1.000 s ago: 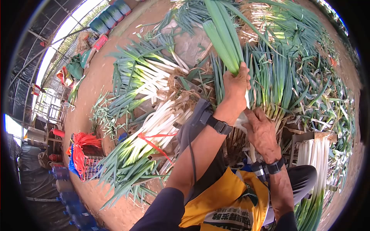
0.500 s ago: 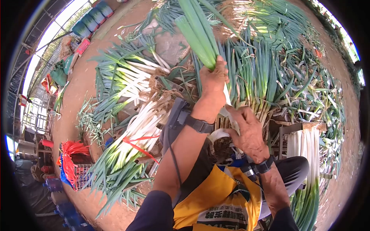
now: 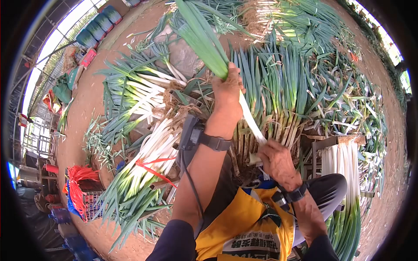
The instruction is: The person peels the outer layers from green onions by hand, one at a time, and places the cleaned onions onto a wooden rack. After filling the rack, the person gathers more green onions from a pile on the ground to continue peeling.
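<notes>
My left hand (image 3: 228, 92) is wrapped round a large leek (image 3: 250, 117) just below its green leaves, which point up and to the left. Its white stalk runs down and right to my right hand (image 3: 278, 163), whose closed fingers are at the root end. A pale scrap of leek skin (image 3: 255, 159) hangs beside my right fingers. Beyond my hands, untrimmed leeks (image 3: 278, 87) stand side by side with brownish lower stalks. Left of my left forearm lies a bundle of white leeks (image 3: 150, 150) with a red tie (image 3: 152, 167) round it.
Loose cleaned leeks (image 3: 139, 93) lie at the left. White leeks (image 3: 344, 167) rest in a rack at the right, beside heaped leaf waste (image 3: 361, 113). More leeks (image 3: 300, 21) lie at the back. A crate (image 3: 92, 204) with red strips (image 3: 80, 178) stands at the lower left.
My left hand and the leek have moved left in view, the leaves tilting further left. My right hand has shifted down the stalk to its root end, and the white stalk now shows between my hands.
</notes>
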`<state>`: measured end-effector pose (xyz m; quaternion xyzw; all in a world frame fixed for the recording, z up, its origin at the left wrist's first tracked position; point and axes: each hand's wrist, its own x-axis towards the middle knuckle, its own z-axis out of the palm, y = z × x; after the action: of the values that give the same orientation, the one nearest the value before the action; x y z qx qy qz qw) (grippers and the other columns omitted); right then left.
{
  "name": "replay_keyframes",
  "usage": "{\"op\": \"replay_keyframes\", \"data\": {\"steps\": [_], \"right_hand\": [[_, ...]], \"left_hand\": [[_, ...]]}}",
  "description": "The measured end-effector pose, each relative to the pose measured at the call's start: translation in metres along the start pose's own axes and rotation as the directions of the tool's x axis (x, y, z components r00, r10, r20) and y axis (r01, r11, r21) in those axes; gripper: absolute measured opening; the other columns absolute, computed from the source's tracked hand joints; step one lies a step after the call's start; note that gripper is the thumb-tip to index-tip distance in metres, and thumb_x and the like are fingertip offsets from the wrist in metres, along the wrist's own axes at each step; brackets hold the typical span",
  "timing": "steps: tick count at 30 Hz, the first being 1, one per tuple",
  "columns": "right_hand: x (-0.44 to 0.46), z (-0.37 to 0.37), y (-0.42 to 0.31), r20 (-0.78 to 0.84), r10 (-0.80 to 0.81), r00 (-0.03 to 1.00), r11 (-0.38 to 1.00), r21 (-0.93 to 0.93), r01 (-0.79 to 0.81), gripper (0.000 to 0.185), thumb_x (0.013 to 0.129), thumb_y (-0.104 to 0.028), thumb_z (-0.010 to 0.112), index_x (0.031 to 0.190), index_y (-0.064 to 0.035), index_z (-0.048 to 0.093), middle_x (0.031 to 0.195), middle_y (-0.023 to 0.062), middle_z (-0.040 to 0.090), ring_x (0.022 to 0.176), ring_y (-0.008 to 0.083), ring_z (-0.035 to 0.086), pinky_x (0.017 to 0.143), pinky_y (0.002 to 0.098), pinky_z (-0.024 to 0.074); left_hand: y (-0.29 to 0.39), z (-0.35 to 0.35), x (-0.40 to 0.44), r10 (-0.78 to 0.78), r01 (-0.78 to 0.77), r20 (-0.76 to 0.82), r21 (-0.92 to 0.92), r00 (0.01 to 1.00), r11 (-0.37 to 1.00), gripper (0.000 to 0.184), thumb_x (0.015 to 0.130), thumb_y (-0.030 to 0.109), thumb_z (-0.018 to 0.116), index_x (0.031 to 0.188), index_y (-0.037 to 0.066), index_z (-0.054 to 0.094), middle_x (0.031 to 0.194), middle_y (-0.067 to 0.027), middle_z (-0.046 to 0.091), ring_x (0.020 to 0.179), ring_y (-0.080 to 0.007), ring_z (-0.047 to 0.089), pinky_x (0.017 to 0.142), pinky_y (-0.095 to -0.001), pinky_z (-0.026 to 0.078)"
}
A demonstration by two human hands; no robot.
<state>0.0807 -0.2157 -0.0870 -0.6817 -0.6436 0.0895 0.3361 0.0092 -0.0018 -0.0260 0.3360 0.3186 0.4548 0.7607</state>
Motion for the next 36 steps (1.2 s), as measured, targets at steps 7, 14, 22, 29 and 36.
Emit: {"op": "replay_keyframes", "data": {"steps": [7,14,22,29,36], "right_hand": [[0.013,-0.014,-0.013,-0.193,0.112,0.975,0.993,0.063,-0.101,0.033,0.075,-0.006,0.076,0.104,-0.0038,0.059,0.096,0.0132,0.056,0.077,0.0351,0.062,0.066,0.0421,0.0513],[0.042,0.002,-0.017,-0.267,0.049,0.962,0.998,0.037,-0.040,0.051,0.070,0.001,0.075,0.116,-0.0048,0.055,0.108,0.0168,0.058,0.091,0.0381,0.061,0.076,0.0437,0.0502],[0.065,-0.028,-0.080,-0.374,0.110,0.921,0.932,0.360,0.035,0.039,0.074,0.004,0.070,0.110,-0.0027,0.059,0.095,0.0143,0.060,0.081,0.0353,0.060,0.076,0.0439,0.0502],[0.135,-0.043,-0.122,-0.077,-0.407,0.910,0.913,-0.081,0.401,0.037,0.089,-0.035,0.062,0.103,-0.0010,0.064,0.090,0.0172,0.063,0.081,0.0350,0.062,0.081,0.0528,0.0462],[0.151,-0.052,-0.130,0.528,-0.203,0.825,0.945,-0.114,0.305,0.048,0.085,-0.047,0.062,0.077,0.0001,0.068,0.074,0.0191,0.067,0.076,0.0363,0.066,0.077,0.0460,0.0483]], "left_hand": [[-0.006,0.002,-0.006,-0.039,0.039,-0.003,0.034,0.999,0.999,0.031,0.097,0.033,0.064,0.098,0.003,0.058,0.076,-0.0021,0.050,0.064,-0.0156,0.048,0.058,-0.0309,0.043],[-0.009,0.003,-0.004,-0.142,0.142,-0.044,0.003,0.989,0.990,0.025,0.096,0.031,0.065,0.095,0.008,0.055,0.075,-0.0018,0.050,0.063,-0.0165,0.048,0.060,-0.0325,0.043],[-0.026,0.016,-0.002,-0.018,0.044,-0.137,0.186,0.990,0.982,0.032,0.097,0.032,0.063,0.098,0.003,0.049,0.075,-0.0034,0.046,0.060,-0.0162,0.042,0.053,-0.0352,0.038],[-0.025,0.025,-0.032,0.299,-0.163,0.018,0.870,0.954,0.465,0.037,0.094,0.027,0.067,0.107,-0.001,0.047,0.085,-0.0159,0.056,0.072,-0.0286,0.053,0.063,-0.0421,0.043],[-0.056,0.028,-0.030,0.391,-0.294,0.142,0.884,0.909,0.363,0.040,0.094,0.028,0.066,0.111,-0.002,0.047,0.095,-0.0219,0.058,0.087,-0.0369,0.055,0.073,-0.0461,0.044]]}}
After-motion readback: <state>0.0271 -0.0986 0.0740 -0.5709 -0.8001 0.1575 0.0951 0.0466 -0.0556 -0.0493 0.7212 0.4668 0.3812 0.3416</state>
